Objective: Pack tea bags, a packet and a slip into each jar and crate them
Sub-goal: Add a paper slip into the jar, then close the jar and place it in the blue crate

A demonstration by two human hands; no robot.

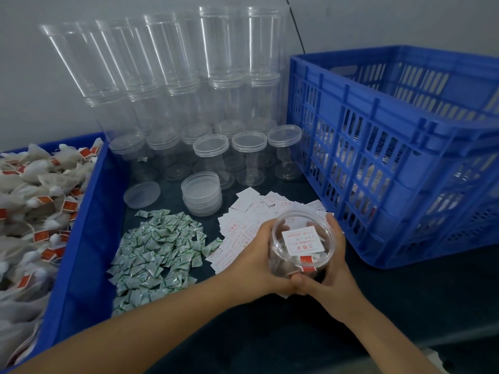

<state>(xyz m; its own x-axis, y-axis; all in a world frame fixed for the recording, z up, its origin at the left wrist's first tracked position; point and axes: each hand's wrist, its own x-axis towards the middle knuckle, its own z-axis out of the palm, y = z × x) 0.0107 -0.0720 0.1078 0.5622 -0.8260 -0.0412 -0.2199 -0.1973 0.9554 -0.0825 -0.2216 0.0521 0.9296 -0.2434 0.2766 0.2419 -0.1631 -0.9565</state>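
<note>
A clear open jar (302, 247) sits between both hands over the dark table. Inside it lie tea bags with red tags and a white slip with red print on top. My left hand (259, 263) wraps round the jar's left side. My right hand (333, 265) wraps round its right side, the thumbs meeting at the near wall. A pile of green-and-white packets (159, 252) lies to the left. White slips (251, 220) are scattered behind the jar. Tea bags (35, 206) fill a blue bin (83, 238) at far left. The blue slatted crate (399, 157) stands at right.
Stacks of empty clear jars (189, 85) stand against the back wall, with three shorter lidded jars (248, 157) in front. A stack of clear lids (201, 193) and one loose lid (141, 194) lie behind the packets. The table's front edge runs at lower right.
</note>
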